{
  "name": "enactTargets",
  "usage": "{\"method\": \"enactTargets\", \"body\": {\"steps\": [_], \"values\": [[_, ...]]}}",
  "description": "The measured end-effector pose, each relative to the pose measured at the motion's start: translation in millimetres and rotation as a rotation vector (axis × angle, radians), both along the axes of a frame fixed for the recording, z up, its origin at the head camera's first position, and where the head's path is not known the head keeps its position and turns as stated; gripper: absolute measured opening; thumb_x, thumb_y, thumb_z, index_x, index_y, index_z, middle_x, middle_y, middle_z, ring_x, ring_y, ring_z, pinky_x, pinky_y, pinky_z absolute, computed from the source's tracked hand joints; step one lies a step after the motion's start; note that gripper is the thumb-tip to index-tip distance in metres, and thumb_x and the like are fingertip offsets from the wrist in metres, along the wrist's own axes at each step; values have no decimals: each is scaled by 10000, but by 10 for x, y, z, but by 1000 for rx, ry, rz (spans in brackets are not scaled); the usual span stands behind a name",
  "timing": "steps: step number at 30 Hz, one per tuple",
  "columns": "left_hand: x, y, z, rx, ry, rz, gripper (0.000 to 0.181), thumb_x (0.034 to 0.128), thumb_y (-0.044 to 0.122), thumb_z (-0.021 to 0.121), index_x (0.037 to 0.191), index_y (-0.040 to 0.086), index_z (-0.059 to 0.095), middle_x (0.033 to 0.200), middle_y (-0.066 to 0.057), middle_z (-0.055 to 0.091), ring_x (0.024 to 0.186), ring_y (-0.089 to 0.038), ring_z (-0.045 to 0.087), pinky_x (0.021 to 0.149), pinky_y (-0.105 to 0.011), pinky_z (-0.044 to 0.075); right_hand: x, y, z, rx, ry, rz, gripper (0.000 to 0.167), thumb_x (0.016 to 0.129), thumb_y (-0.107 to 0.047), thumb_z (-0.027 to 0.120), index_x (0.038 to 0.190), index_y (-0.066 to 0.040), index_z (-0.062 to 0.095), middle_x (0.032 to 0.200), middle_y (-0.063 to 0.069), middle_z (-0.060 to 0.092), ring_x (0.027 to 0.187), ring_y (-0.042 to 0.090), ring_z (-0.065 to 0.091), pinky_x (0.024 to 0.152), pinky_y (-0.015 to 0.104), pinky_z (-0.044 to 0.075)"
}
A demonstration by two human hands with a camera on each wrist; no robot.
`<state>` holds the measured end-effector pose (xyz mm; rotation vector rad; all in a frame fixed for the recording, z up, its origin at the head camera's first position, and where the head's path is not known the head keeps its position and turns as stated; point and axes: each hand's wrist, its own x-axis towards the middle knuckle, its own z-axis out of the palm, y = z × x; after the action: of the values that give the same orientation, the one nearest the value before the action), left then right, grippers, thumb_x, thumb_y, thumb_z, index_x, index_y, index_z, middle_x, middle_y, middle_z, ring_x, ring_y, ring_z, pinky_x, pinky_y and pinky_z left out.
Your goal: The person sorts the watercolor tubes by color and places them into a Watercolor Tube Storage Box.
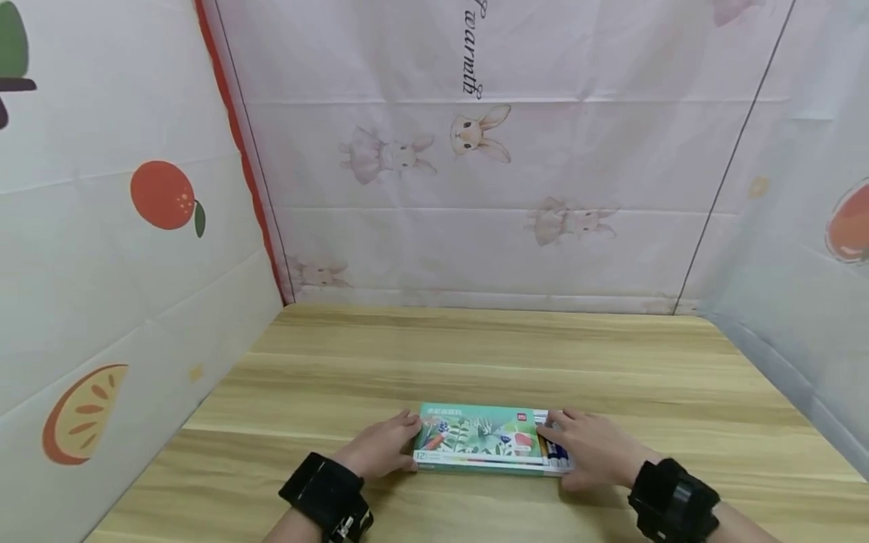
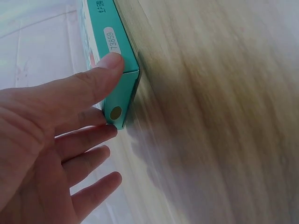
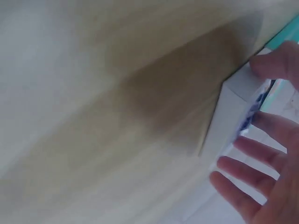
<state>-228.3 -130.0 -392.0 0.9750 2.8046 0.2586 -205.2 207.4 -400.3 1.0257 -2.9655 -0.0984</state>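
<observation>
A flat green cardboard crayon box with printed plants lies on the table. Its white inner tray sticks out a little at the right end, baring several dark blue and orange sticks that look like crayons. My left hand holds the sleeve's left end. In the left wrist view, the thumb presses the box's side near a printed number, with fingertips at the end and the other fingers spread. With thumb and fingers on opposite sides, my right hand pinches the tray's exposed end.
The wooden tabletop spreads around the box. Fabric walls enclose it: a left one with fruit prints, a back one with rabbit prints and a pale right one. Black bands circle both wrists.
</observation>
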Motion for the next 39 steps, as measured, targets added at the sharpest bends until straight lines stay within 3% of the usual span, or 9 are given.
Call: {"method": "enactTargets", "body": {"steps": [3,9,13,19,24,27,31,35,39], "values": [[-1,-28,-20,12,12,-22,628,770,250,730,1263,-66,501,1308,-220,460,1240,-354,370,967,-448,365,-21,4,-65,-41,-28,-8,719,639,-374,702,1265,-54,552,1188,120,485,1067,326,478,841,475,452],[-3,-6,-55,36,12,-35,623,781,252,723,1267,-66,498,1303,-220,465,1238,-350,376,969,-438,368,-48,158,-87,-250,-146,-29,729,658,-294,728,1291,-22,491,1228,122,491,1082,303,486,841,494,453],[-11,10,-53,6,24,-28,622,788,261,715,1275,-57,494,1311,-208,463,1244,-335,374,979,-420,362,-36,251,-88,-260,-156,-10,694,711,-322,736,1306,-56,500,1283,102,478,1134,316,462,857,500,443],[-12,22,-20,-15,8,-7,615,799,267,708,1284,-42,491,1324,-193,456,1258,-325,358,992,-417,347,-19,226,-112,-192,-83,23,647,727,-316,698,1303,-79,522,1268,90,474,1073,271,498,814,441,476],[-15,1,-5,31,-34,12,649,807,283,699,1294,-71,458,1359,-227,397,1283,-344,306,1022,-441,292,10,306,-63,-311,-209,-76,653,755,-320,701,1293,-15,492,1296,157,454,1119,331,480,844,498,453],[4,-38,-13,50,-58,23,561,809,282,694,1206,-78,530,1333,-224,425,1279,-365,302,1018,-465,289,64,389,-61,-322,-134,-110,424,772,-230,694,1125,-14,601,1094,111,566,950,261,577,752,424,505],[30,-67,-40,28,-74,-28,462,843,259,663,1178,-47,573,1295,-184,471,1268,-375,318,1002,-437,328,128,433,-116,-239,45,-42,87,778,-113,669,856,-76,661,809,-36,554,704,126,556,560,293,492],[42,-49,-53,5,-42,-86,476,863,214,643,1238,-56,532,1325,-217,438,1264,-389,316,1009,-399,329,141,359,-154,-200,92,-7,75,809,-134,655,859,-81,641,825,-10,580,743,165,570,597,325,504],[48,-27,-34,0,-19,-73,460,856,180,651,1239,-47,535,1337,-206,427,1260,-396,319,998,-415,341,126,270,-152,-169,123,2,95,809,-143,649,858,-68,617,828,7,571,755,197,572,623,357,510]]}}
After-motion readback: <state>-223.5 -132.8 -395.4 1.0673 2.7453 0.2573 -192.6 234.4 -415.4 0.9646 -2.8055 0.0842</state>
